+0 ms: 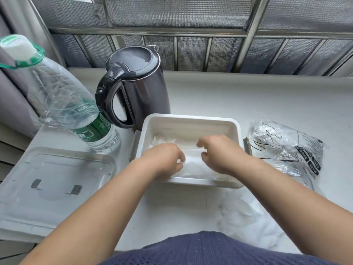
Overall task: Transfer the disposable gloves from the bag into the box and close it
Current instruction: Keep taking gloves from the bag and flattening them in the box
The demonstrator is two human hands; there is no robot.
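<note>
Palms down, left hand (pixel 164 159) and right hand (pixel 222 153) pinch gloves (pixel 192 166).

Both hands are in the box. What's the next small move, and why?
Probably press the gloves flat into the box: left hand and right hand both pinch the stack inside it, bunched against the near rim. A loose white pile lies on the table outside, and the lid lies off to the left.

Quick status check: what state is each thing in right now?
box: open, gloves inside
lid: off, lying left of box
bag: crumpled, right of box
loose gloves: piled on table
kettle: lid shut
bottle: capped
left hand: pinches gloves in box
right hand: curled over gloves, grip unclear
</note>
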